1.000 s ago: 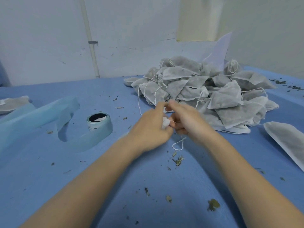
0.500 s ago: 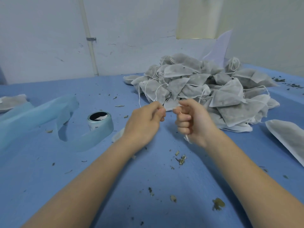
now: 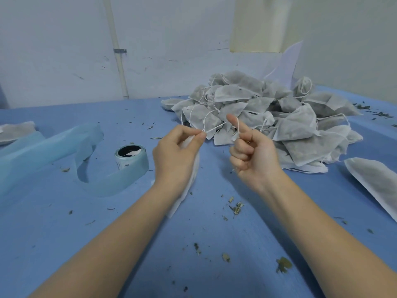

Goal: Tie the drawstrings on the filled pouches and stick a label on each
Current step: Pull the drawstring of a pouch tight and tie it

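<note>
White drawstring (image 3: 214, 130): left hand (image 3: 176, 155) pinches one end, right hand (image 3: 253, 153) fingers curl round the other; we should pull evenly, snugly.

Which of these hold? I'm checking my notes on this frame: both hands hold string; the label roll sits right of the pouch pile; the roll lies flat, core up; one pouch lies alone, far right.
1. Both hands hold string. True: the left hand pinches the string, which loops over the right hand.
2. Label roll right of the pile. False: the roll sits left of the pile.
3. Roll flat, core up. True.
4. Lone pouch far right. True: lone pouch.
</note>
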`<state>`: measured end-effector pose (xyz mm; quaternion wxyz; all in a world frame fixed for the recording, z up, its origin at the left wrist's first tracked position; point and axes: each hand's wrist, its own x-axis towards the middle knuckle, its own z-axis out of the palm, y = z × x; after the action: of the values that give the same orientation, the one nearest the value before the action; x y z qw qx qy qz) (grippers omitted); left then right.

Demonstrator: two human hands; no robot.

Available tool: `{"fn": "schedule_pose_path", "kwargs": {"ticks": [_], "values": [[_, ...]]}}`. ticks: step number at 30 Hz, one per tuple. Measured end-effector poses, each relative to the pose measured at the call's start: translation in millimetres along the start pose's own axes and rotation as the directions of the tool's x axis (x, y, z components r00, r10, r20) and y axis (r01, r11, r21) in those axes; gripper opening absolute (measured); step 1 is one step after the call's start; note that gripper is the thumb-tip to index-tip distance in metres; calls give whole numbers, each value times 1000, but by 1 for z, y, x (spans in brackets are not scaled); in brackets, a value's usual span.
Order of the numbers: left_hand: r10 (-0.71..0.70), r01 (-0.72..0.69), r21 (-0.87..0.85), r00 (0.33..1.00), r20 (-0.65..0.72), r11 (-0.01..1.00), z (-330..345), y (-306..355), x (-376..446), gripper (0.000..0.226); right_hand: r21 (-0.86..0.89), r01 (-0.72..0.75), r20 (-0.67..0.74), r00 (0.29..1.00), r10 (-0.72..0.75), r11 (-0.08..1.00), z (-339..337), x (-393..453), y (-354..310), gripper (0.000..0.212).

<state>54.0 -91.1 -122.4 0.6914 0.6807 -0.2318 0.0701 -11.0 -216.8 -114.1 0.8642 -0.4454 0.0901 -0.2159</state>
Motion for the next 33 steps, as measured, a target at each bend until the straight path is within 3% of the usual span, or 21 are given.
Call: {"fn": "schedule_pose_path", "kwargs": {"ticks": [2, 4, 5, 7, 8, 9, 10, 11, 12, 14, 15, 16, 20, 24, 28, 30, 33], "values": [[-11, 11, 5, 1000, -11, 1000, 0, 1, 2, 11, -62, -29, 19, 999, 31, 998, 0, 0, -1, 32], [-6, 6, 25, 1000, -24, 1000, -3, 2, 5, 12, -381, -54, -60, 998, 34, 923, -5, -1, -3, 45], [6, -5, 42, 1000, -18, 999, -4, 3, 7, 13, -625, -44, -102, 994, -26, 779, -8, -2, -6, 52], [37, -40, 118, 999, 25, 992, -8, 5, 10, 13, -944, 12, -76, 965, -252, 330, -16, -2, -10, 54], [52, -63, 174, 997, 65, 983, -8, 7, 11, 12, -990, 65, 15, 932, -363, 127, -20, -2, -11, 51], [68, -93, 233, 991, 115, 968, -8, 9, 12, 10, -992, 122, 107, 891, -442, 6, -22, -2, -11, 48], [86, -133, 289, 982, 167, 948, -8, 11, 12, 9, -984, 177, 171, 866, -470, -31, -21, -2, -10, 43], [108, -177, 334, 970, 216, 926, -7, 12, 11, 10, -972, 229, 185, 875, -447, 46, -19, -2, -8, 38], [131, -222, 363, 957, 259, 905, -6, 14, 11, 11, -936, 263, 165, 915, -369, 234, -13, -5, -5, 34], [168, -288, 371, 931, 323, 883, -3, 15, 8, 9, -698, 212, 159, 977, -141, 684, 0, -6, 5, 34], [182, -306, 364, 923, 338, 880, -2, 15, 7, 5, -603, 160, 138, 986, -96, 781, 3, -5, 11, 37], [197, -322, 363, 919, 343, 874, -2, 15, 6, 3, -580, 124, 96, 992, -84, 805, 5, -4, 15, 37], [210, -345, 368, 909, 359, 863, -6, 12, 8, 6, -684, -23, -102, 993, -64, 729, 3, -2, 13, 27], [66, -200, 341, 928, 366, 918, -9, 8, 11, 7, -579, -164, -154, 984, 90, 799, 3, -7, 3, 33], [-14, -84, 253, 932, 362, 964, -8, 6, 11, 14, -55, -318, -149, 940, 307, 946, 8, -8, 8, 33], [-37, -53, 229, 929, 368, 972, -6, 4, 9, 15, 173, -283, -91, 949, 301, 943, 10, -7, 9, 28], [-70, -11, 228, 936, 345, 974, -1, 1, 5, 12, 367, -203, -17, 974, 224, 908, 13, -7, 13, 19]]}}
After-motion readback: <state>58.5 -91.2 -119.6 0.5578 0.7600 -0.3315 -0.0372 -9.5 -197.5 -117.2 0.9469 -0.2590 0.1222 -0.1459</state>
